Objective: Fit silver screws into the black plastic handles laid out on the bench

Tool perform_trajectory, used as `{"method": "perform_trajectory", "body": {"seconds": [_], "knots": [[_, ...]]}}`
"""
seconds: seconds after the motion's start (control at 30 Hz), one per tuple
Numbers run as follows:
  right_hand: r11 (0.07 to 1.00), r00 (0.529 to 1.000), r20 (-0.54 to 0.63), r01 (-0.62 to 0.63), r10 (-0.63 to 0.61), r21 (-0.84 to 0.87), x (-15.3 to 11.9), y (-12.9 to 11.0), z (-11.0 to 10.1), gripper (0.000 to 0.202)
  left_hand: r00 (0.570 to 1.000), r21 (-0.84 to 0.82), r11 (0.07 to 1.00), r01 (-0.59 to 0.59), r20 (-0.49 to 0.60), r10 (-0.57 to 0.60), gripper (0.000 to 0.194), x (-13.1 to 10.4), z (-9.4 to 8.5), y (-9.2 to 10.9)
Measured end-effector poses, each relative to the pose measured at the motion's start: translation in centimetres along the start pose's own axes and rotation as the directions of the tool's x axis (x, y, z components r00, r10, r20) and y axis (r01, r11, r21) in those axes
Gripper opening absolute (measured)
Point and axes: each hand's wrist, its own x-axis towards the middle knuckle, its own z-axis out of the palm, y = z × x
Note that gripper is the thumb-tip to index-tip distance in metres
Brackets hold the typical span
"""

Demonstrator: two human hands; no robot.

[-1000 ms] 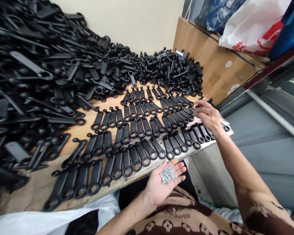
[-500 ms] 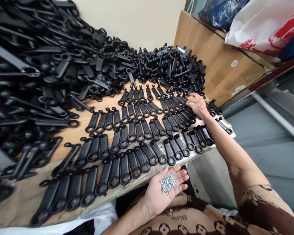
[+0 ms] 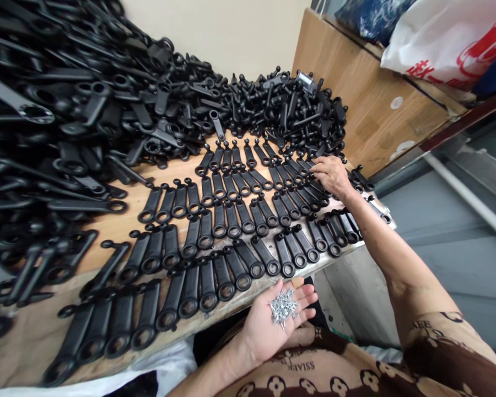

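Observation:
My left hand (image 3: 268, 325) is palm up near the table's front edge, its fingers stretched out. A small heap of silver screws (image 3: 284, 307) lies on that palm, held there. Over the right end of the rows, my right hand (image 3: 332, 175) reaches down with bent fingers drawn together. Its fingertips are at the knob ends of black crank handles (image 3: 281, 208); anything pinched in them is too small or hidden to make out. These handles lie side by side in several slanting rows, each with a ring end towards me and a small knob at the far end.
A high pile of loose black crank handles (image 3: 107, 110) fills the left and back of the wooden table (image 3: 144, 171). At the right back stands a wooden box (image 3: 355, 94) with a white plastic bag (image 3: 434, 44) on it. A pale bar (image 3: 471, 193) runs along the right.
My right hand has moved very slightly left along the row, its fingers still bent. The left hand keeps its pose with the screws. The whole view has shifted a little.

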Motion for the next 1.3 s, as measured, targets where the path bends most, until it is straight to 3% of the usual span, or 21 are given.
{"method": "perform_trajectory", "body": {"seconds": [0.17, 0.7, 0.77, 0.87, 1.0, 1.07, 1.17, 1.3], "knots": [[0.993, 0.984, 0.17, 0.062, -0.045, -0.098, 0.2, -0.6, -0.1, 0.024, 1.0, -0.001, 1.0, -0.011, -0.022, 0.011, 0.038, -0.1, 0.0, 0.0], [0.988, 0.993, 0.111, -0.017, 0.034, -0.152, -1.6, -1.4, -2.1, 0.02, 0.997, 0.041, 0.996, -0.073, -0.002, 0.073, 0.036, -0.5, -0.1, -0.3], [0.997, 0.998, 0.061, 0.029, -0.024, -0.076, -2.8, -3.3, -3.4, 0.022, 0.997, 0.042, 0.996, -0.081, 0.003, 0.081, 0.035, -0.8, 0.0, -0.3], [0.968, 0.979, 0.027, 0.197, -0.204, 0.157, -6.8, -8.7, -5.8, 0.023, 0.995, 0.029, 0.995, -0.096, 0.0, 0.096, 0.034, -1.2, 0.3, -0.3], [0.834, 0.84, 0.185, 0.432, -0.511, 0.343, -14.0, -17.0, -7.4, 0.018, 0.99, -0.044, 0.989, -0.138, -0.043, 0.136, 0.02, -1.5, 0.7, -0.4], [0.828, 0.797, 0.27, 0.444, -0.54, 0.343, -16.6, -19.6, -7.2, 0.018, 0.987, -0.041, 0.989, -0.144, -0.073, 0.14, 0.018, -1.5, 0.9, -0.6], [0.854, 0.801, 0.315, 0.423, -0.509, 0.302, -18.5, -20.8, -6.4, 0.016, 0.985, -0.003, 0.99, -0.143, -0.102, 0.142, 0.02, -1.4, 0.9, -0.9], [0.838, 0.803, 0.27, 0.451, -0.531, 0.306, -19.1, -20.4, -5.3, 0.014, 0.984, -0.046, 0.986, -0.159, -0.083, 0.155, 0.022, -1.3, 0.5, -1.4]]}}
